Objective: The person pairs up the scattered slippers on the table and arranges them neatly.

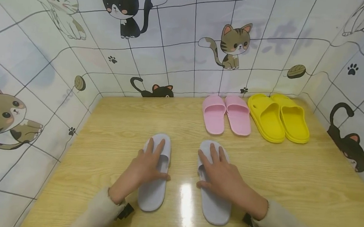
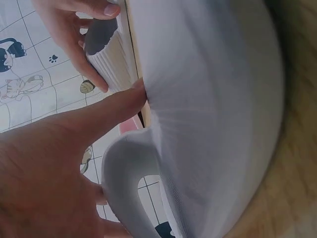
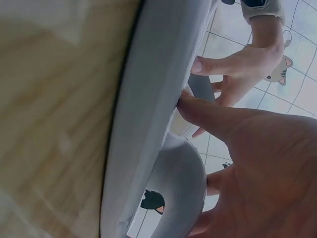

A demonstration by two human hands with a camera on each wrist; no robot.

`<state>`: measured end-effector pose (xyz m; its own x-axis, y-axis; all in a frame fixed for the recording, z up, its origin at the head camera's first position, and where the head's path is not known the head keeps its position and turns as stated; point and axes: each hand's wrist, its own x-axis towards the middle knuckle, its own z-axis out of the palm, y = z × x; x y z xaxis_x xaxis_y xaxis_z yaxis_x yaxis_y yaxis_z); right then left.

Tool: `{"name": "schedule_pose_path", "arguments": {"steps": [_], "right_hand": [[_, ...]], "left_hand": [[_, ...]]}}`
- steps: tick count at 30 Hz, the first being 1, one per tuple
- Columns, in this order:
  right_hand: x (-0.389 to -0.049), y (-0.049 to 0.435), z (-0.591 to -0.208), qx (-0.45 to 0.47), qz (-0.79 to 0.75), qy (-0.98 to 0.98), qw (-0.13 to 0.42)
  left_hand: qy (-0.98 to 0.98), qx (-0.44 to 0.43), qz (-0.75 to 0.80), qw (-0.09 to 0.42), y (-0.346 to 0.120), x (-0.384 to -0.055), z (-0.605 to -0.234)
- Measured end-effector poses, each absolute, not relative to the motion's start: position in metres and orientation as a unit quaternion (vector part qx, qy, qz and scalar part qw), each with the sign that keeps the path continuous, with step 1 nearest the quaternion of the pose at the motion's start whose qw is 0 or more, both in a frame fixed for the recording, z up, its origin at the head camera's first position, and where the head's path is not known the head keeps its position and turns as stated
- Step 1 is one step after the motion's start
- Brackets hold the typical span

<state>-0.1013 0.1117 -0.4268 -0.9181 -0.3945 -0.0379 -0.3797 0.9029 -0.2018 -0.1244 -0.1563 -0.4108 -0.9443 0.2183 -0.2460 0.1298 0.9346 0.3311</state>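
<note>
Two pale grey slippers lie side by side on a wooden tabletop, toes toward the back wall. On the left slipper [image 1: 152, 197] rests my left hand [image 1: 144, 167], fingers stretched over the toe strap, thumb at the inner edge of the sole. My right hand [image 1: 223, 177] lies the same way over the right slipper [image 1: 215, 209]. In the left wrist view, the left thumb touches the rim of the sole [image 2: 208, 99] beside the arched strap [image 2: 119, 168]. The right wrist view shows the right thumb against its sole's edge [image 3: 143, 114]. Part of each slipper is hidden under the hands.
Pink slippers [image 1: 214, 123] and yellow clogs [image 1: 269, 126] stand as pairs at the back right of the tabletop [image 1: 89, 177]. Walls with cat pictures [image 1: 178, 65] rise at the back and both sides. A bright reflection falls between the grey slippers.
</note>
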Motion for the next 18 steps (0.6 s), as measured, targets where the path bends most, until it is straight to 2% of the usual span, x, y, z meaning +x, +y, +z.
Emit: {"name": "schedule_pose_path", "arguments": {"steps": [18], "right_hand": [[-0.137,0.079,-0.424,-0.224,-0.120,0.963,0.091]], "left_hand": [[0.980,0.097,0.102,0.143,-0.156,-0.128,-0.414]]}}
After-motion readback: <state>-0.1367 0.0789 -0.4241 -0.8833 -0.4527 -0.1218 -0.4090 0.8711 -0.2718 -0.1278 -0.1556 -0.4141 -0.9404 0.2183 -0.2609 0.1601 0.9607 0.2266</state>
